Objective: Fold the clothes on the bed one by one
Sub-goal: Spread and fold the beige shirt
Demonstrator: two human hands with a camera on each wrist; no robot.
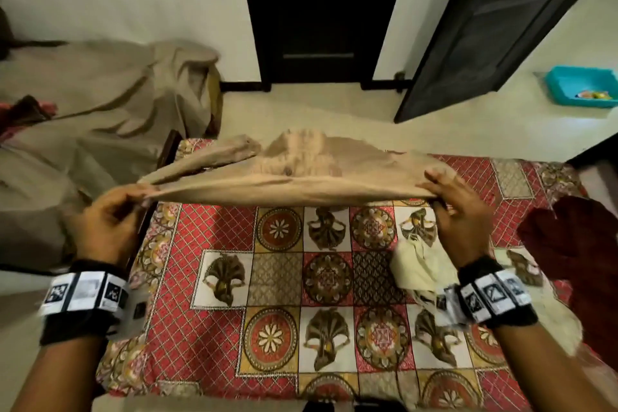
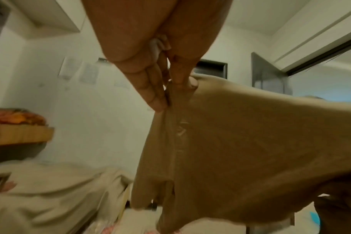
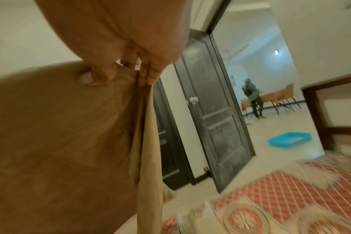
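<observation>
No readable text, label, brand, number or sign shows anywhere.

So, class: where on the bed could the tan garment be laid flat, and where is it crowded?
The widest bare patch of the bedspread lies below the tan garment, between the left hand and the cream cloth. The right side is crowded: the cream cloth and maroon garment sit by the right hand.

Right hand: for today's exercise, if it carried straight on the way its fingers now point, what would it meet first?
The right hand would probably meet the tan garment it already pinches; past that, likely the bed's far edge, though depth is unclear.
</observation>
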